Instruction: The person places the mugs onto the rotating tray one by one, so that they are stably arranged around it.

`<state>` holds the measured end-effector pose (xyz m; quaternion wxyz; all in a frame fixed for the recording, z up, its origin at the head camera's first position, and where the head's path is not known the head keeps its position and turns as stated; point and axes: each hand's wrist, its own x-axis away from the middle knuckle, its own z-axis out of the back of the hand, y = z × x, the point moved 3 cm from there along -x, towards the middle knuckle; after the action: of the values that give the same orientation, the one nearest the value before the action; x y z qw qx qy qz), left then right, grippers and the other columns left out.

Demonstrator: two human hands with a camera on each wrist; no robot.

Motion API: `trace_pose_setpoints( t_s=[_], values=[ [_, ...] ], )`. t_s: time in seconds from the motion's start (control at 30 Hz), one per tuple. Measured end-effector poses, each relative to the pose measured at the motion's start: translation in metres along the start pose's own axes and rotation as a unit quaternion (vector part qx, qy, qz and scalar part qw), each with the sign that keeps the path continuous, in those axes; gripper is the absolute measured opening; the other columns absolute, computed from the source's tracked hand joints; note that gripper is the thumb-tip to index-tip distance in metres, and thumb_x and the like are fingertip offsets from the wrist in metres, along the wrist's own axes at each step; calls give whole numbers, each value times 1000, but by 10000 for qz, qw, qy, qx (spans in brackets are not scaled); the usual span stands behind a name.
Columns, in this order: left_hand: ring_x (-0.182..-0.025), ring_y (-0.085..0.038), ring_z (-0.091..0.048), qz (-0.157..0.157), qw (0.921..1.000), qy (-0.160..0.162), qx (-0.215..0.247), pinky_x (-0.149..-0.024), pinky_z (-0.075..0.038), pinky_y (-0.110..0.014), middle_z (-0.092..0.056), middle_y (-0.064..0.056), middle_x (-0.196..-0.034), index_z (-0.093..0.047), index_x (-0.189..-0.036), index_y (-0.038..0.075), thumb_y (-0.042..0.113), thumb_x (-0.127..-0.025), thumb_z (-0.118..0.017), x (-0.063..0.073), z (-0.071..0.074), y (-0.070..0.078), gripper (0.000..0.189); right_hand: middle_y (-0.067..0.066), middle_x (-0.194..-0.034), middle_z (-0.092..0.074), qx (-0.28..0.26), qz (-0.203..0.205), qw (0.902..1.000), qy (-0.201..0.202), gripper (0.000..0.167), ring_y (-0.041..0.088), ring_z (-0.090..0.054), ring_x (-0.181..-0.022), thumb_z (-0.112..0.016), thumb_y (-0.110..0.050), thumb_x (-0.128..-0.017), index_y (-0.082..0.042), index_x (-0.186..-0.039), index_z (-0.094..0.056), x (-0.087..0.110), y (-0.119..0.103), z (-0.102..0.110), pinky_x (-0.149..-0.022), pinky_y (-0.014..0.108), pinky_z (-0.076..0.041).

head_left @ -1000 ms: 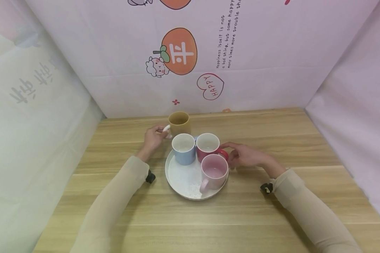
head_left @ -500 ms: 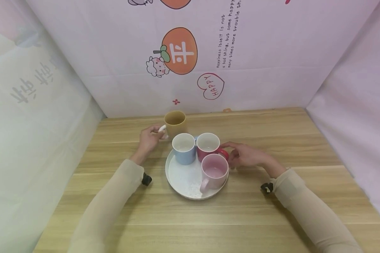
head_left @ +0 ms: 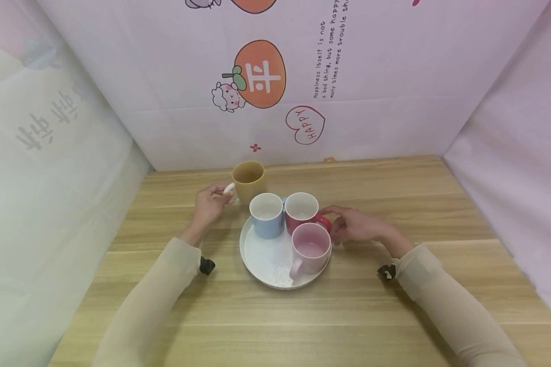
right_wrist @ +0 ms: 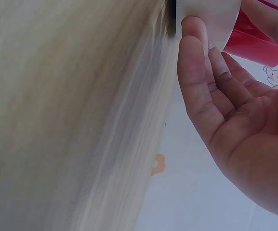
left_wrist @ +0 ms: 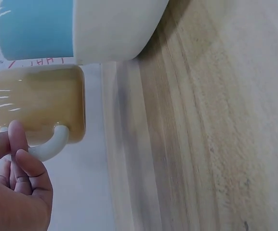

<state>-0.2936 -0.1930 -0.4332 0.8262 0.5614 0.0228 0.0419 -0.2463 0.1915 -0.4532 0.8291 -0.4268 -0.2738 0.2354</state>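
My left hand (head_left: 208, 204) pinches the white handle (left_wrist: 52, 147) of a mustard-yellow mug (head_left: 249, 184) between thumb and fingers. The mug is upright behind and left of a round white tray (head_left: 261, 262), and in the left wrist view it appears raised off the tabletop. On the tray stand a light blue mug (head_left: 268, 227), a red mug (head_left: 298, 223) with a white inside and a pink mug (head_left: 311, 255). My right hand (head_left: 358, 225) is at the tray's right rim, fingertips against its outer side in the right wrist view, beside the red mug's handle (head_left: 323, 223).
A light wooden table (head_left: 275, 326) lies under everything. White printed cloth (head_left: 372, 76) hangs behind it, and plain cloth walls border the left and right sides. The front left part of the tray holds no mug.
My left hand has drawn the yellow mug a little leftward, away from the blue mug. The right hand, tray and the other mugs stay where they were.
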Motion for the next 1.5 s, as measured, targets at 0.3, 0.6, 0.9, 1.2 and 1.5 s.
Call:
trace_pose_setpoints(
  t_s=[0.3,0.6,0.9,1.2,1.5],
  values=[
    [-77,-6,-71,-39,9999,-77,142,-78,-60,-28,-60,-6,-99,-68,-114,0,18,-93,-71,11,11,0,29,12,-94,-73,17,14,10000,-3,73,30,-69,-86,-72,1,-85,-20,-148,-41,-1,-1,0,-73,44,-61],
    [-75,-4,-71,63,9996,-15,276,-69,-55,-14,-58,-4,-99,-68,-118,-1,16,-93,-71,21,21,1,31,12,-94,-73,7,-2,10000,-22,72,31,-70,-86,-71,2,-85,-19,-148,-41,-1,-1,0,-74,44,-61],
    [-97,-23,-74,310,9994,-108,118,-74,-55,-20,-58,-4,-109,-66,-121,6,24,-95,-69,31,34,3,32,11,-91,-73,36,128,9999,-1,73,30,-70,-82,-75,-5,-84,-18,-148,-40,0,0,0,-71,43,-61],
    [-94,-19,-73,269,9995,-135,55,-71,-54,-18,-60,-3,-109,-67,-123,9,25,-95,-69,42,41,7,32,12,-91,-73,-1,64,10000,15,74,30,-69,-83,-74,-1,-84,-18,-148,-40,0,0,0,-72,43,-61],
    [-91,-12,-70,185,9995,-242,56,-77,-55,-19,-58,-3,-112,-65,-123,6,28,-96,-67,53,49,3,34,12,-93,-73,-36,21,10000,1,75,30,-69,-86,-72,2,-85,-18,-149,-39,0,-3,0,-73,44,-61]
  ],
)
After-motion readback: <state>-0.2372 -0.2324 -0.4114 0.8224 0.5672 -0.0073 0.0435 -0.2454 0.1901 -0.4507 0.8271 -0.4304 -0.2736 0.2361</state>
